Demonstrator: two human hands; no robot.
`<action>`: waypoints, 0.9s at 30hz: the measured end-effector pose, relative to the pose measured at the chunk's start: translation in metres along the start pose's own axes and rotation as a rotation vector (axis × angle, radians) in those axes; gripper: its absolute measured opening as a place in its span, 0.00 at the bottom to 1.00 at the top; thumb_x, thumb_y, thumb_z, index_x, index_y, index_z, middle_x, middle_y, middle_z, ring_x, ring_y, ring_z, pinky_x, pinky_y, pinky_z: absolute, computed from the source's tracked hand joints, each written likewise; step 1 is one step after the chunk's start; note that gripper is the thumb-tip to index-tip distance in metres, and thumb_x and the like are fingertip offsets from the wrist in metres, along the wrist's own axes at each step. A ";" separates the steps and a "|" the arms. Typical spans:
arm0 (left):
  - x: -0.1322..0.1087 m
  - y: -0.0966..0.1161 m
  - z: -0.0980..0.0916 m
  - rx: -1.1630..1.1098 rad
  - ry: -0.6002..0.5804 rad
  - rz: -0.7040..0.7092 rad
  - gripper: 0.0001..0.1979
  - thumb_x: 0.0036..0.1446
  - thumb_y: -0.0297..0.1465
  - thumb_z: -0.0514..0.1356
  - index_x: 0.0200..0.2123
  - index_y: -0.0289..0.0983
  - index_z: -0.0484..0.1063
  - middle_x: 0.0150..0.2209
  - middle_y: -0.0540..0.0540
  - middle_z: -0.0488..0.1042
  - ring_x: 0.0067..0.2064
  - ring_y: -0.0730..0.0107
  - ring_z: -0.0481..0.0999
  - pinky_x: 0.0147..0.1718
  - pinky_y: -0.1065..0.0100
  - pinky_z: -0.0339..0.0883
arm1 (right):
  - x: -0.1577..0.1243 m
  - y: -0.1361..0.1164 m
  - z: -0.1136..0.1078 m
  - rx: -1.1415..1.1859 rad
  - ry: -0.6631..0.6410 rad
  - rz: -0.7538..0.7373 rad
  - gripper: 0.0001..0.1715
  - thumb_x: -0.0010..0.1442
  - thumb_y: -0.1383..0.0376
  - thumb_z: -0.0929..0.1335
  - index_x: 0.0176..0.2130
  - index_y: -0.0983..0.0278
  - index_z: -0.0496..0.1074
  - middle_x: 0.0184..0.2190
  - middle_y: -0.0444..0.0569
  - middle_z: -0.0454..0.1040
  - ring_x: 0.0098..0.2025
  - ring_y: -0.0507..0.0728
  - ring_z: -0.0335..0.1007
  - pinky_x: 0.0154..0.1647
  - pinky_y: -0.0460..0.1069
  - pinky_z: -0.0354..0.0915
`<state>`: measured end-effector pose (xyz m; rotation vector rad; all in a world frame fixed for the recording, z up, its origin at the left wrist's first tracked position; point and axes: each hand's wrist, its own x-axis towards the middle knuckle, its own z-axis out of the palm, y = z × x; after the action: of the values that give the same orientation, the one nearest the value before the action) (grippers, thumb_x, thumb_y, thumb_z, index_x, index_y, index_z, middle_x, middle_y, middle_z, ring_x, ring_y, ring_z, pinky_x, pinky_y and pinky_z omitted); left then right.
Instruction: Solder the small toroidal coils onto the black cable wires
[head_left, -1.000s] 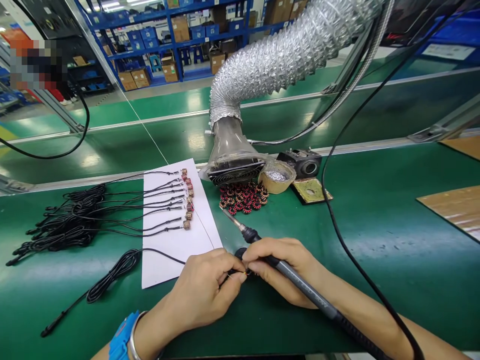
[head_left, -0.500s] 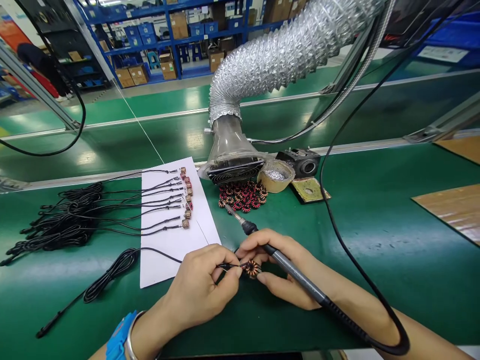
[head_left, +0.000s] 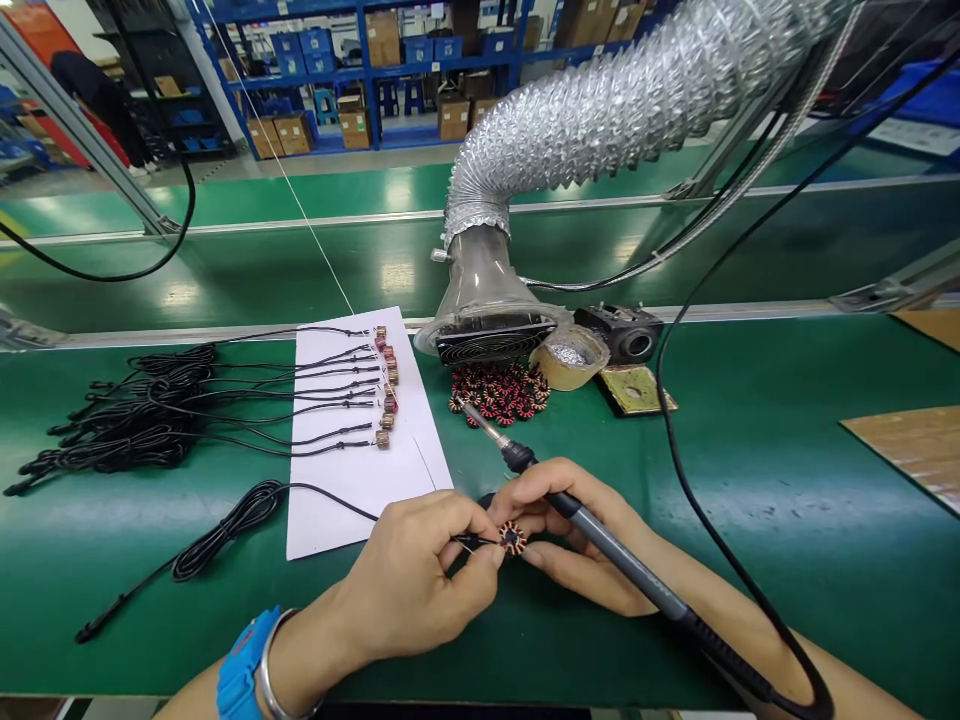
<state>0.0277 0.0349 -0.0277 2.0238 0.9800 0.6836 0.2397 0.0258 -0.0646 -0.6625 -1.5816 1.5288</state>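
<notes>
My left hand (head_left: 431, 570) pinches the end of a black cable (head_left: 330, 493) between thumb and forefinger. Right at those fingertips is a small ring coil (head_left: 512, 539) wound with copper-coloured wire. My right hand (head_left: 577, 540) is closed, steadying the coil at its fingertips. A soldering iron (head_left: 615, 550) also rests in my right hand, its metal tip pointing up and left, away from the coil. The rest of the cable lies in a tied bundle (head_left: 229, 530) on the green bench, to the left.
Several finished-looking cables with coils lie across a white sheet (head_left: 330, 525), their black bundles (head_left: 142, 410) beyond it. A pile of ring coils (head_left: 501, 392) sits below the fume extractor (head_left: 487, 290). Near it are a round tub (head_left: 574, 372), an iron stand (head_left: 626, 335) and a yellow sponge (head_left: 634, 390).
The whole view has shifted, so the bench objects appear further right. Both hands keep hold of the cable, coil and soldering iron; the coil's face is turned slightly more towards me.
</notes>
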 end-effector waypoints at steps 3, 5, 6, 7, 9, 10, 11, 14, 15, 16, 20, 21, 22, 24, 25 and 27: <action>0.000 0.000 0.000 0.002 0.002 0.035 0.04 0.53 0.24 0.58 0.31 0.35 0.72 0.22 0.54 0.63 0.21 0.80 0.58 0.22 0.75 0.53 | 0.000 0.001 0.000 -0.032 0.018 -0.061 0.26 0.60 0.80 0.64 0.51 0.55 0.61 0.45 0.47 0.70 0.46 0.52 0.74 0.47 0.50 0.73; 0.000 0.000 0.000 0.005 0.006 0.053 0.04 0.53 0.23 0.57 0.31 0.35 0.72 0.22 0.54 0.64 0.21 0.80 0.58 0.22 0.75 0.53 | 0.001 0.001 0.001 -0.067 0.033 -0.096 0.27 0.59 0.80 0.64 0.51 0.55 0.60 0.45 0.47 0.71 0.46 0.52 0.74 0.47 0.50 0.73; 0.000 0.000 0.000 0.008 0.009 0.058 0.05 0.53 0.23 0.57 0.31 0.35 0.72 0.22 0.54 0.64 0.21 0.80 0.58 0.22 0.75 0.53 | 0.001 0.001 0.001 -0.084 0.038 -0.111 0.27 0.59 0.80 0.64 0.52 0.55 0.60 0.45 0.48 0.71 0.47 0.52 0.74 0.47 0.50 0.73; 0.000 0.000 0.000 0.010 0.014 0.060 0.04 0.53 0.23 0.57 0.31 0.35 0.72 0.22 0.54 0.64 0.21 0.80 0.58 0.22 0.75 0.53 | 0.001 0.001 0.001 -0.099 0.042 -0.124 0.27 0.60 0.80 0.64 0.52 0.55 0.60 0.46 0.48 0.71 0.46 0.52 0.74 0.47 0.50 0.74; 0.000 0.000 -0.001 0.011 0.020 0.050 0.04 0.53 0.23 0.57 0.31 0.35 0.72 0.22 0.54 0.63 0.21 0.80 0.57 0.22 0.75 0.53 | 0.001 0.000 0.002 -0.115 0.042 -0.134 0.25 0.60 0.79 0.65 0.52 0.56 0.60 0.46 0.49 0.71 0.46 0.53 0.75 0.47 0.51 0.74; 0.000 0.000 -0.001 0.011 0.025 0.041 0.05 0.53 0.24 0.57 0.31 0.35 0.72 0.22 0.54 0.63 0.20 0.80 0.57 0.21 0.75 0.53 | 0.001 -0.001 0.002 -0.118 0.040 -0.138 0.24 0.61 0.78 0.65 0.52 0.56 0.59 0.47 0.50 0.72 0.46 0.53 0.76 0.47 0.51 0.74; 0.000 0.000 -0.001 0.010 0.028 0.034 0.05 0.54 0.24 0.57 0.31 0.34 0.72 0.22 0.54 0.63 0.20 0.81 0.57 0.21 0.75 0.53 | 0.002 -0.002 0.003 -0.117 0.037 -0.137 0.24 0.61 0.77 0.65 0.52 0.56 0.59 0.47 0.51 0.72 0.46 0.54 0.76 0.47 0.51 0.74; -0.001 0.000 -0.002 0.009 0.032 0.025 0.05 0.54 0.25 0.57 0.32 0.34 0.73 0.21 0.55 0.62 0.20 0.81 0.56 0.21 0.75 0.53 | 0.002 -0.006 0.003 -0.108 0.017 -0.130 0.21 0.63 0.75 0.65 0.51 0.58 0.59 0.48 0.53 0.72 0.47 0.55 0.76 0.47 0.52 0.75; -0.001 0.000 -0.002 0.010 0.032 0.030 0.05 0.54 0.25 0.57 0.32 0.34 0.73 0.21 0.55 0.62 0.20 0.81 0.56 0.21 0.75 0.53 | 0.003 -0.006 0.003 -0.105 0.010 -0.130 0.20 0.63 0.74 0.65 0.51 0.58 0.59 0.48 0.54 0.73 0.47 0.56 0.76 0.46 0.53 0.75; -0.001 0.000 -0.002 0.014 0.029 0.037 0.05 0.54 0.25 0.57 0.32 0.34 0.72 0.21 0.55 0.62 0.20 0.81 0.56 0.20 0.75 0.53 | 0.003 -0.007 0.003 -0.103 0.004 -0.131 0.20 0.63 0.74 0.65 0.51 0.58 0.59 0.48 0.54 0.73 0.47 0.57 0.76 0.47 0.53 0.75; -0.001 0.000 -0.002 0.041 0.028 0.076 0.04 0.53 0.24 0.57 0.31 0.35 0.72 0.21 0.55 0.62 0.20 0.80 0.57 0.21 0.75 0.53 | 0.003 -0.006 0.001 -0.140 -0.001 -0.153 0.23 0.60 0.77 0.64 0.52 0.58 0.60 0.46 0.52 0.74 0.47 0.56 0.76 0.46 0.53 0.75; -0.001 0.000 -0.002 0.048 0.024 0.080 0.04 0.53 0.24 0.57 0.31 0.35 0.71 0.21 0.55 0.61 0.20 0.80 0.57 0.21 0.75 0.53 | 0.003 -0.006 0.000 -0.161 0.007 -0.147 0.25 0.59 0.78 0.64 0.52 0.58 0.61 0.46 0.51 0.74 0.46 0.56 0.76 0.46 0.52 0.74; -0.001 0.000 -0.002 0.054 0.021 0.080 0.04 0.53 0.24 0.57 0.31 0.35 0.71 0.21 0.55 0.61 0.21 0.80 0.57 0.21 0.75 0.53 | 0.002 -0.007 0.000 -0.178 0.013 -0.130 0.26 0.58 0.79 0.64 0.52 0.58 0.61 0.45 0.51 0.74 0.46 0.55 0.76 0.46 0.52 0.74; -0.001 0.000 -0.002 0.069 0.013 0.064 0.04 0.54 0.24 0.56 0.31 0.35 0.71 0.21 0.55 0.61 0.21 0.80 0.57 0.22 0.74 0.52 | 0.001 -0.007 -0.001 -0.187 0.012 -0.069 0.29 0.55 0.79 0.65 0.53 0.58 0.61 0.45 0.50 0.73 0.44 0.54 0.75 0.45 0.50 0.73; -0.001 -0.001 -0.001 0.077 0.009 0.051 0.04 0.54 0.24 0.56 0.31 0.36 0.71 0.21 0.55 0.61 0.21 0.80 0.57 0.22 0.74 0.52 | 0.001 -0.007 -0.001 -0.175 0.000 -0.029 0.30 0.55 0.79 0.65 0.53 0.58 0.60 0.44 0.50 0.72 0.43 0.54 0.74 0.45 0.50 0.72; 0.000 -0.001 -0.001 0.087 0.003 0.025 0.04 0.54 0.24 0.56 0.31 0.36 0.70 0.21 0.55 0.61 0.21 0.79 0.56 0.22 0.74 0.52 | 0.000 -0.006 0.001 -0.131 -0.026 0.045 0.30 0.55 0.77 0.66 0.54 0.59 0.59 0.44 0.50 0.70 0.43 0.54 0.72 0.44 0.50 0.71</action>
<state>0.0271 0.0357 -0.0278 2.1145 1.0031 0.6681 0.2398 0.0246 -0.0582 -0.7587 -1.7075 1.4809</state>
